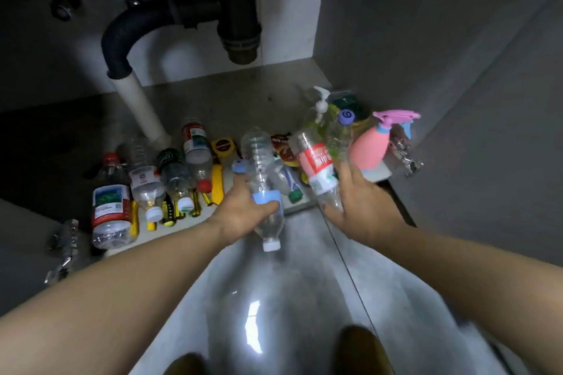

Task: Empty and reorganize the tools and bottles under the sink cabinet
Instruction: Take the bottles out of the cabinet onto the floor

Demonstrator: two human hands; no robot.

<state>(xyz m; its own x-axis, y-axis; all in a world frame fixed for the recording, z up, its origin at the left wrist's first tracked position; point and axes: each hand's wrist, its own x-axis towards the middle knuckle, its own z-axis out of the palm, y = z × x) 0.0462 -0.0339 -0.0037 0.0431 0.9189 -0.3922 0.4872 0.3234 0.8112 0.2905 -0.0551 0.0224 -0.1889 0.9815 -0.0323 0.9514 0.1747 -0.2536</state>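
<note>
right of the white drain pipe (pixel 138 100), at the front lip of the cabinet floor (pixel 243 91): grips a clear blue-banded bottle (pixel 259 161) in the left hand (pixel 243 210), fingers curled round the band, cap end pointing out of the cabinet. further right of the pipe, clasps a red-label bottle (pixel 318 167) in the right hand (pixel 359 207), fingers wrapped about its lower part, body tilted up. looks partway through the emptying, with plenty left inside.

furthest right of the pipe, just beyond that hand: pink spray bottle (pixel 370 146), pump bottle (pixel 316 119) and purple-capped bottle (pixel 339 137), upright and packed close. could knock these over in drawing the red-label bottle out, its raised end lying right against them; would probably tip the tall pump bottle first.

in front of the pipe and to its left: a row of bottles (pixel 146 179), most on their sides, over yellow-handled tools (pixel 217 183). could set them rolling off the lip with a careless forearm. might also crush or lose the thin plastic under a hard squeeze. cannot tell how tight the caps are.
</note>
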